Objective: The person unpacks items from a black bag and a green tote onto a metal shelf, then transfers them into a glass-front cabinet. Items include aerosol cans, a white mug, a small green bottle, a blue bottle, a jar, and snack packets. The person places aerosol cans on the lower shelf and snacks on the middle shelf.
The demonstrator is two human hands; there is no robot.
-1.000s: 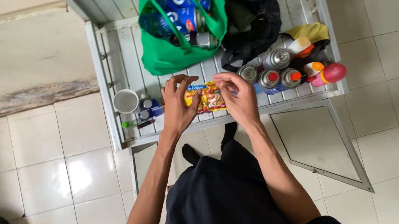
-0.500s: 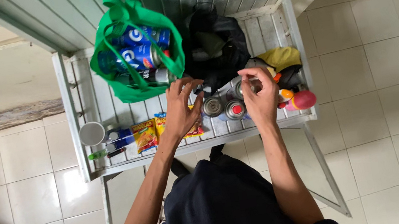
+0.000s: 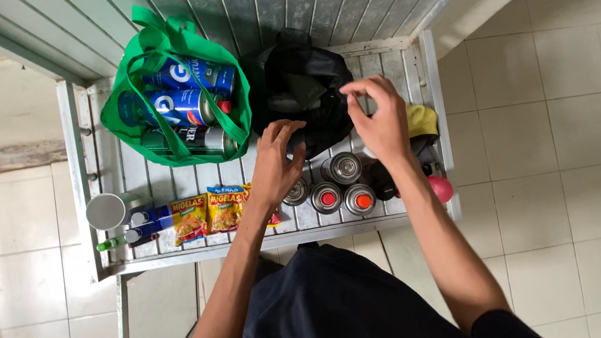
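Observation:
My left hand point(image 3: 277, 161) hovers with fingers spread over the slatted white table point(image 3: 158, 185), its fingertips at the lower edge of a black bag point(image 3: 303, 84). My right hand point(image 3: 381, 120) is raised over the black bag's right side, fingers loosely curled and apart, holding nothing. Just below the hands stand three metal canisters point(image 3: 335, 183) with red caps. Yellow snack packets point(image 3: 209, 212) lie on the table left of my left wrist.
A green tote bag point(image 3: 172, 93) with blue spray cans stands at the back left. A white cup point(image 3: 105, 211) and small bottles sit at the front left corner. A yellow cloth point(image 3: 421, 120) and a pink ball point(image 3: 441, 188) lie at the right edge. Tiled floor surrounds the table.
Both hands left the snack packets and moved back and right toward the black bag. The packets now lie on the table. The view shifted right and forward.

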